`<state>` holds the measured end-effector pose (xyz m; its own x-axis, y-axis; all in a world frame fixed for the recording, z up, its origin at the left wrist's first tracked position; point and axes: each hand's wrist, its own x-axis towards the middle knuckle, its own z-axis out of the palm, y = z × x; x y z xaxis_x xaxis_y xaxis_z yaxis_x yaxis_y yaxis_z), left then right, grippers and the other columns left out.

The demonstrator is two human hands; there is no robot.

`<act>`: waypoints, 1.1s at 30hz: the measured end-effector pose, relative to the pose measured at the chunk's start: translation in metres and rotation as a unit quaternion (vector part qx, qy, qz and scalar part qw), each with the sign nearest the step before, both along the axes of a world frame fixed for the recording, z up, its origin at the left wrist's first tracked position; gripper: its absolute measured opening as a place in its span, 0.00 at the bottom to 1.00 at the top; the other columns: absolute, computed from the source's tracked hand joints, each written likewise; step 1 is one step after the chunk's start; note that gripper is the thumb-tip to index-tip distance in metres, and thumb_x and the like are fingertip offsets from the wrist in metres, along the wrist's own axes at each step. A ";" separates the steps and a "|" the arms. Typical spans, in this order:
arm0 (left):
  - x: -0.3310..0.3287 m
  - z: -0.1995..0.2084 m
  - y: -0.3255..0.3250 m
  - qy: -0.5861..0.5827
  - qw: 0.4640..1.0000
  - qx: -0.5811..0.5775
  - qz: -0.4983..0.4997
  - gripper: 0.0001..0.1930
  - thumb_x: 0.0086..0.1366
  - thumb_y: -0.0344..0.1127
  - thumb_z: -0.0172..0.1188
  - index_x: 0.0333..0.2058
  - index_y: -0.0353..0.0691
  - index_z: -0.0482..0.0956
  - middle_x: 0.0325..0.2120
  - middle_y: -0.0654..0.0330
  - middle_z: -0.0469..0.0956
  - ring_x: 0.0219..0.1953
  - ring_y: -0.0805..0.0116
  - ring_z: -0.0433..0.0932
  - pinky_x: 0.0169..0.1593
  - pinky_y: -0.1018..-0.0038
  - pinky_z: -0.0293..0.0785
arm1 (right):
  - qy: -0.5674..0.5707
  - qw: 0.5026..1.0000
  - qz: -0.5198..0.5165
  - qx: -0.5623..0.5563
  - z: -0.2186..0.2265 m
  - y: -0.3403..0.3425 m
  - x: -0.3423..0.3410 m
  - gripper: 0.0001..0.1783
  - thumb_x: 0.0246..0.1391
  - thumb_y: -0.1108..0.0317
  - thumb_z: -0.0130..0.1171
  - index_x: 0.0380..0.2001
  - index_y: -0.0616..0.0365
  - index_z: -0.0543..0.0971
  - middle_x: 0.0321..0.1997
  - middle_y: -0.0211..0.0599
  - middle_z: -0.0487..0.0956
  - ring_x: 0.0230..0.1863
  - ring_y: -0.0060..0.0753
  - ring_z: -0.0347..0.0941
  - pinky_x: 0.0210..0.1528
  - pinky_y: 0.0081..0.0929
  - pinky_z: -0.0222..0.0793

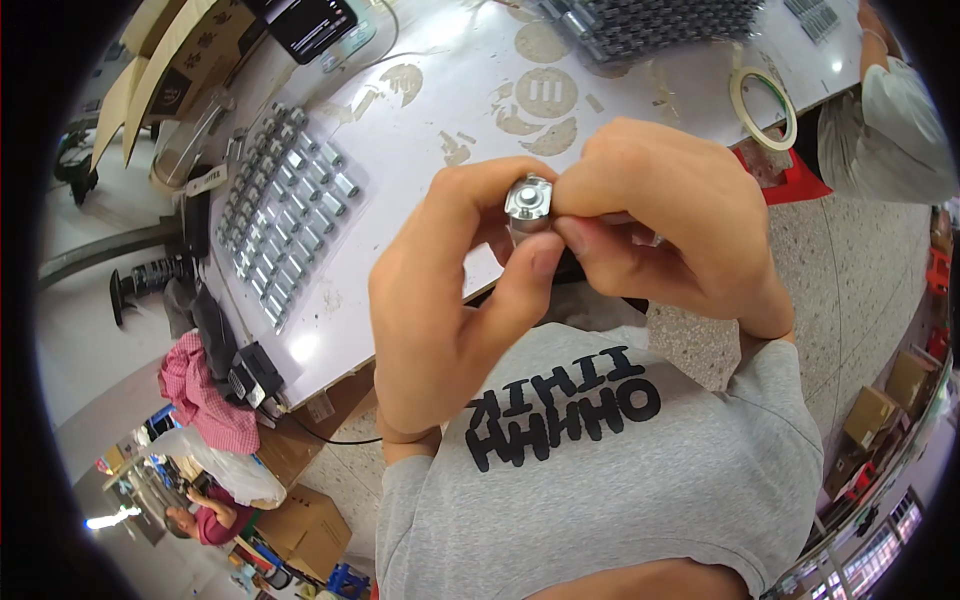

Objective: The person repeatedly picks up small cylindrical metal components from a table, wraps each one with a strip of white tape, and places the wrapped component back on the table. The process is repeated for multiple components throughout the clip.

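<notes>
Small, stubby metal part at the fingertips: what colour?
Shiny silver: the small, stubby metal part shows best in the head view.

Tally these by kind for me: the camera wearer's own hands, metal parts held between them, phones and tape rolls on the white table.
Bare hands: 2, the left hand and the right hand
Small silver motor-like part: 1
Phone with lit screen: 1
Tape roll: 1
Total: 5
</notes>
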<state>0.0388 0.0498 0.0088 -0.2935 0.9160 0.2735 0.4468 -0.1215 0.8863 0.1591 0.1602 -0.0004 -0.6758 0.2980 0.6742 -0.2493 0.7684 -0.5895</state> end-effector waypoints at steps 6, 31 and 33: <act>-0.008 -0.002 -0.003 -0.095 0.995 -0.019 0.010 0.11 0.46 0.24 0.53 0.32 0.35 0.72 0.22 0.63 0.73 0.23 0.77 0.71 0.26 0.83 0.68 | 0.085 0.977 0.021 0.193 -0.009 0.003 -0.017 0.09 0.36 0.78 0.57 0.25 0.67 0.70 0.15 0.33 0.65 0.14 0.28 0.57 0.15 0.23 0.50; -0.195 -0.075 -0.079 0.310 0.848 -0.224 0.365 0.11 0.57 0.30 0.47 0.38 0.34 0.64 0.29 0.51 0.71 0.31 0.54 0.70 0.37 0.64 0.66 | 0.001 0.968 0.012 -0.251 -0.043 -0.013 -0.026 0.05 0.54 0.74 0.42 0.27 0.65 0.67 0.18 0.33 0.65 0.18 0.17 0.58 0.21 0.15 0.53; -0.205 -0.069 -0.074 0.361 0.834 -0.276 0.314 0.11 0.56 0.31 0.51 0.37 0.36 0.66 0.29 0.53 0.72 0.31 0.56 0.70 0.37 0.65 0.66 | 0.037 0.964 0.016 -0.264 -0.044 -0.012 -0.030 0.06 0.55 0.72 0.43 0.27 0.64 0.66 0.17 0.33 0.65 0.16 0.17 0.57 0.19 0.15 0.53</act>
